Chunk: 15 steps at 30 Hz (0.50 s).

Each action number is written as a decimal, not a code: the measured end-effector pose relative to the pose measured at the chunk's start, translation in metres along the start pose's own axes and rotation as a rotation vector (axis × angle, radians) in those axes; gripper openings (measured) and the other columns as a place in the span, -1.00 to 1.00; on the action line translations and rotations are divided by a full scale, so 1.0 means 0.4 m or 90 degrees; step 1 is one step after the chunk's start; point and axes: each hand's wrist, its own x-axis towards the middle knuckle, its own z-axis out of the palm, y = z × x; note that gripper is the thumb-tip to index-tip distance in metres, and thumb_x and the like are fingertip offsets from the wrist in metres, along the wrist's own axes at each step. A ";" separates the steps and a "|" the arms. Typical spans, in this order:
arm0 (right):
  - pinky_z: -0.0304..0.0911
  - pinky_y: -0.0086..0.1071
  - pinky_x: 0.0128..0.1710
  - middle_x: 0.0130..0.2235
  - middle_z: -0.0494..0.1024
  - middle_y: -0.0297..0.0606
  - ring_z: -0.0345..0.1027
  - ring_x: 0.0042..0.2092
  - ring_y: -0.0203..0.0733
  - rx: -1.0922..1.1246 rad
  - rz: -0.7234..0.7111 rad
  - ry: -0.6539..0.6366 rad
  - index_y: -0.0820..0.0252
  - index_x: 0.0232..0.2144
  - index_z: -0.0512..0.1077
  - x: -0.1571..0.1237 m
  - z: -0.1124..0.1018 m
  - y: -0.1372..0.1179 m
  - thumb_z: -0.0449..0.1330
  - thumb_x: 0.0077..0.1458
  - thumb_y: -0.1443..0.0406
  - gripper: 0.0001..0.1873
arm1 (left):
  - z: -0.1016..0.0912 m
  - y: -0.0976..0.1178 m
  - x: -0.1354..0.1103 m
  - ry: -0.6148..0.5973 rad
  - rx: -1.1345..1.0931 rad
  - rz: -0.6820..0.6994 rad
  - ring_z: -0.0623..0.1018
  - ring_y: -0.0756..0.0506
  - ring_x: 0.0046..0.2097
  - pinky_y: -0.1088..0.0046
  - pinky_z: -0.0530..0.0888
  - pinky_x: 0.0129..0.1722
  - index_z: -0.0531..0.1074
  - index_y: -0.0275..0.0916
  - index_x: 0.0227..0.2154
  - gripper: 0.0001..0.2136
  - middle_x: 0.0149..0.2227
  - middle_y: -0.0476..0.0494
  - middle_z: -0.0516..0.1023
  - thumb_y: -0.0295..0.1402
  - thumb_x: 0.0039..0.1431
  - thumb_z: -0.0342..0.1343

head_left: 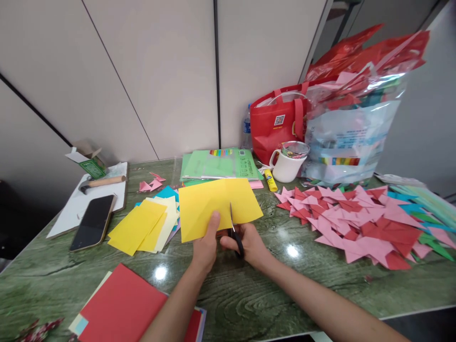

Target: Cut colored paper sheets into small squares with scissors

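Observation:
My left hand (207, 241) pinches a sheet of yellow paper (204, 204) at its near edge, thumb on top. In my right hand (252, 244) is a pair of black-handled scissors (236, 240), its fingers closed round the handles. The blade lies over the sheet, pointing away from me, with a cut running in from the near edge. Right of the blade the paper bends a little. Yellow paper pieces (137, 225) lie left of the sheet, over cream and blue ones. A stack of red paper (121, 304) rests under my left forearm.
Pink and red folded paper shapes (356, 218) are heaped at right. Behind stand a white mug (287, 166), a glue stick (270, 180), a red bag (267, 128) and a full plastic bag (349, 137). A phone (93, 222) and a hammer (107, 182) lie at left.

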 end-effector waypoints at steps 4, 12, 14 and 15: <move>0.23 -0.41 -0.46 -0.44 0.47 -0.27 0.30 -0.45 -0.24 0.030 -0.027 -0.005 0.25 -0.36 0.36 0.001 -0.004 0.004 0.31 -0.31 0.10 -0.55 | 0.000 -0.008 -0.001 -0.035 0.011 0.052 0.42 -0.12 -0.06 0.31 0.34 -0.04 0.34 -0.15 -0.10 -0.57 -0.02 -0.12 0.39 -0.22 -0.10 0.15; 0.21 -0.43 -0.56 -0.53 0.45 -0.29 0.22 -0.57 -0.31 -0.023 0.004 0.028 0.27 -0.46 0.38 -0.001 -0.005 0.007 0.30 -0.33 0.06 -0.57 | -0.001 -0.006 -0.004 -0.030 0.011 0.058 0.44 -0.12 -0.08 0.35 0.35 -0.07 0.36 -0.15 -0.11 -0.58 -0.07 -0.12 0.43 -0.22 -0.11 0.16; 0.19 -0.45 -0.59 -0.56 0.42 -0.32 0.17 -0.60 -0.35 -0.027 0.011 0.036 0.27 -0.49 0.37 -0.001 -0.005 0.006 0.30 -0.33 0.07 -0.59 | -0.002 -0.007 -0.003 -0.040 0.014 0.052 0.44 -0.12 -0.08 0.35 0.34 -0.06 0.35 -0.19 -0.11 -0.57 -0.06 -0.15 0.42 -0.22 -0.10 0.15; 0.18 -0.46 -0.60 -0.59 0.40 -0.34 0.16 -0.61 -0.36 -0.028 0.015 0.039 0.27 -0.51 0.36 -0.001 -0.004 0.005 0.30 -0.33 0.08 -0.61 | -0.002 -0.008 -0.003 -0.048 0.014 0.050 0.44 -0.12 -0.07 0.35 0.34 -0.05 0.35 -0.20 -0.11 -0.57 -0.05 -0.15 0.42 -0.21 -0.10 0.14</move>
